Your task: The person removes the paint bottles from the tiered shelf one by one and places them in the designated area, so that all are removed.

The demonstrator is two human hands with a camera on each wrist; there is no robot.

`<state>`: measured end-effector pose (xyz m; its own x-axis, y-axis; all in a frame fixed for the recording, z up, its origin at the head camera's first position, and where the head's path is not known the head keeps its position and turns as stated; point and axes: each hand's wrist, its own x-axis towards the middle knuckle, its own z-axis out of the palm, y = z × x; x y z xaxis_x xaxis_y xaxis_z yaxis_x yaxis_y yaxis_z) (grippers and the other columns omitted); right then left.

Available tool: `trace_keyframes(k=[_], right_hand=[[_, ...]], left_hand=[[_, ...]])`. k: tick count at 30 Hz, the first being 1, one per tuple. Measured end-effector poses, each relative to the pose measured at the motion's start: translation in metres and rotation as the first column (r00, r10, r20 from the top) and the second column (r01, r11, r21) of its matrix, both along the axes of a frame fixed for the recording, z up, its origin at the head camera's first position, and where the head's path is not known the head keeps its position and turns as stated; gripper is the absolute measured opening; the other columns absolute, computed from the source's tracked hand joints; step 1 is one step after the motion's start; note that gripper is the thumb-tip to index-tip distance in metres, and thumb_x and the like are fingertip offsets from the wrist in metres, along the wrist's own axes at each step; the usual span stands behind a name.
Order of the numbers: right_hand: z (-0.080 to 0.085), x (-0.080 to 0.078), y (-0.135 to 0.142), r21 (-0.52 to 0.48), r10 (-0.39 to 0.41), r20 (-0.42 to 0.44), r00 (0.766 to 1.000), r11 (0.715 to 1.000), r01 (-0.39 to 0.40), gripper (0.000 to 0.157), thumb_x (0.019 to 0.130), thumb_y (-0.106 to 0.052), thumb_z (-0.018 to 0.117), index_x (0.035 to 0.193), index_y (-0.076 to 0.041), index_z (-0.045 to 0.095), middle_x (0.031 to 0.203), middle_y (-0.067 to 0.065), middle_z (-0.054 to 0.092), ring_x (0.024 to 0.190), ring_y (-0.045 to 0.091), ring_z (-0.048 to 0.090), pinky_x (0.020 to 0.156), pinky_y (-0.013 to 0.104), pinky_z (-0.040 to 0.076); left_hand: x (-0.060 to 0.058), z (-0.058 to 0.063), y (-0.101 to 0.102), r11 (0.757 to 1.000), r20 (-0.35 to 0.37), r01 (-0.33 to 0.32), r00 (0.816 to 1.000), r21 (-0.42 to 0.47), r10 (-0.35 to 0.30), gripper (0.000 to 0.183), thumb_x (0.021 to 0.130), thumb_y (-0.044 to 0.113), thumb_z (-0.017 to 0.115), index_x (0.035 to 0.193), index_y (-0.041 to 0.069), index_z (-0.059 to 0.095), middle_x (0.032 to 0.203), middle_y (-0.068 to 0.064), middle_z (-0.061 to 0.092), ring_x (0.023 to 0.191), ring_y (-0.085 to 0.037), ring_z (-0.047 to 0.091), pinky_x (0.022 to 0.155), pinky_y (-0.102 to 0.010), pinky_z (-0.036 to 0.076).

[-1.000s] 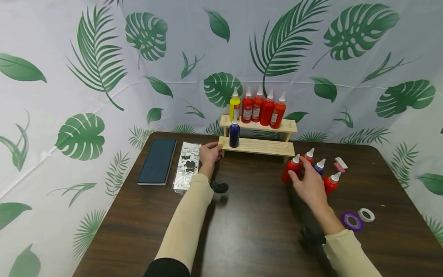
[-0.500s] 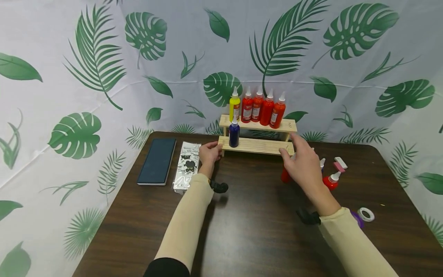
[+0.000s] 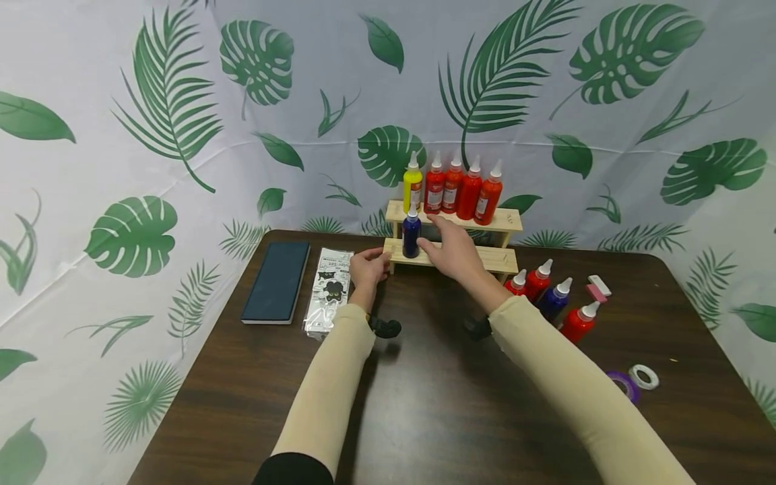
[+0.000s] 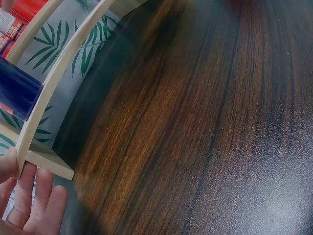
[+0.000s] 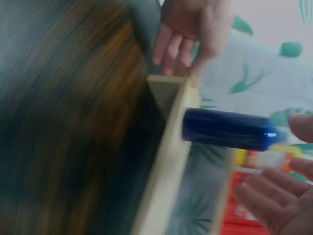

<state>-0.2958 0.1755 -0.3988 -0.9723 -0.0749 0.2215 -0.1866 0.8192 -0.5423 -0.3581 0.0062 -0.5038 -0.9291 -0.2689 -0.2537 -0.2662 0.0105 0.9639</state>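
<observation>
A two-tier wooden stand is at the back of the table. My left hand grips the left end of its lower plank, the thumb above and fingers beneath in the left wrist view. On that plank a dark blue squeeze bottle with a white nozzle stands upright. Close to its right side is my right hand. In the right wrist view the right fingers are spread near the bottle's nozzle end, apart from it. One yellow bottle and several red bottles fill the upper tier.
Right of the stand are red bottles and another blue bottle. Beyond them lie an eraser and tape rolls. Leftward are a dark notebook and a plastic packet. A leaf-print cloth hangs behind.
My right hand has left the loose bottles at the right and moved leftward across the stand's front to the blue bottle on the lower tier. The left hand keeps its hold.
</observation>
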Motion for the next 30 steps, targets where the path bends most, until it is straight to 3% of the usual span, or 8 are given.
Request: trace_keyframes(k=[3, 6, 10, 15, 22, 30], right_hand=[[-0.013, -0.021, -0.009, -0.151, 0.006, 0.071, 0.997, 0.989, 0.005, 0.068, 0.094, -0.036, 0.060, 0.150, -0.013, 0.031, 0.145, 0.015, 0.044, 0.130, 0.032, 0.046, 0.106, 0.050, 0.037], [-0.023, -0.034, -0.017, -0.241, 0.014, 0.133, 0.991, 0.970, 0.019, 0.071, 0.094, -0.038, 0.059, 0.153, -0.016, 0.024, 0.149, 0.014, 0.038, 0.135, 0.032, 0.039, 0.109, 0.051, 0.033], [-0.031, -0.039, -0.025, -0.273, 0.004, 0.141, 0.990, 0.961, 0.035, 0.065, 0.096, -0.036, 0.057, 0.151, -0.016, 0.028, 0.149, 0.012, 0.040, 0.134, 0.031, 0.040, 0.109, 0.050, 0.034], [-0.036, -0.037, -0.030, -0.278, -0.032, 0.083, 0.996, 0.959, 0.053, 0.056, 0.096, -0.031, 0.058, 0.145, -0.014, 0.036, 0.144, 0.012, 0.045, 0.129, 0.030, 0.046, 0.106, 0.048, 0.038], [-0.038, -0.011, -0.020, -0.347, -0.051, 0.051, 0.997, 0.936, 0.065, 0.053, 0.095, -0.030, 0.061, 0.142, -0.015, 0.042, 0.138, 0.012, 0.052, 0.123, 0.029, 0.052, 0.099, 0.046, 0.046], [-0.024, 0.056, 0.012, -0.406, -0.063, 0.015, 0.998, 0.912, 0.064, 0.053, 0.091, -0.030, 0.066, 0.139, -0.015, 0.047, 0.131, 0.013, 0.056, 0.115, 0.031, 0.057, 0.091, 0.047, 0.051]], left_hand=[[-0.001, -0.001, -0.001, 1.000, 0.000, 0.001, 1.000, 0.003, -0.001, 0.019, 0.081, 0.016, 0.077, 0.099, 0.010, 0.075, 0.089, -0.009, 0.073, 0.074, -0.025, 0.072, 0.055, -0.031, 0.058], [-0.001, -0.002, -0.002, 1.000, -0.003, 0.000, 1.000, -0.007, 0.000, 0.020, 0.081, 0.017, 0.077, 0.100, 0.010, 0.075, 0.089, -0.009, 0.073, 0.075, -0.024, 0.072, 0.057, -0.034, 0.058], [-0.002, -0.001, -0.001, 1.000, -0.001, 0.006, 1.000, -0.006, -0.006, 0.020, 0.081, 0.017, 0.077, 0.100, 0.010, 0.075, 0.089, -0.010, 0.073, 0.075, -0.025, 0.072, 0.057, -0.034, 0.058], [-0.002, -0.001, 0.000, 1.000, 0.005, 0.006, 1.000, -0.003, -0.006, 0.020, 0.081, 0.016, 0.077, 0.100, 0.010, 0.075, 0.090, -0.010, 0.073, 0.076, -0.025, 0.072, 0.057, -0.033, 0.058], [0.000, 0.002, -0.001, 1.000, -0.013, -0.004, 1.000, 0.004, 0.004, 0.020, 0.081, 0.015, 0.077, 0.100, 0.009, 0.075, 0.091, -0.010, 0.072, 0.076, -0.026, 0.072, 0.059, -0.035, 0.059], [0.004, 0.003, 0.000, 1.000, 0.004, -0.012, 1.000, 0.011, 0.012, 0.018, 0.082, 0.016, 0.077, 0.099, 0.011, 0.076, 0.088, -0.008, 0.072, 0.078, -0.025, 0.072, 0.057, -0.032, 0.058]])
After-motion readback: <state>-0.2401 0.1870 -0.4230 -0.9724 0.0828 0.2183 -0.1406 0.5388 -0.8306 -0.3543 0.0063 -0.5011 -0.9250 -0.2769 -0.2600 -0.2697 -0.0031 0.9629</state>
